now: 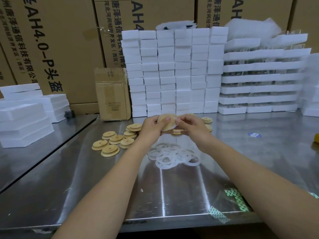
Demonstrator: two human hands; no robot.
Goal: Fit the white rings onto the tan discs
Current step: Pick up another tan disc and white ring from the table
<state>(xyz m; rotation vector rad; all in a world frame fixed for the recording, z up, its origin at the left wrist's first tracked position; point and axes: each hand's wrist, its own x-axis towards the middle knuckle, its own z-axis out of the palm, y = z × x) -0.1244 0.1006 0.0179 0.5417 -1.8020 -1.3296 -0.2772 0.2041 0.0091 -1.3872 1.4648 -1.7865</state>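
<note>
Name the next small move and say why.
Probably press the ring round the rim of the disc with the right hand while the left hand steadies it: both hands hold the disc, and white shows only at its right edge.

Steel table (267,138): tan discs (116,139) left of fingers (184,120); white rings (172,153) nearer; white boxes (174,71) beyond.

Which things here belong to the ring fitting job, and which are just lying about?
Job: held tan disc, left hand, right hand, pile of white rings, loose tan discs.
Lying about: small cardboard box, white foam blocks, blue sticker.
</note>
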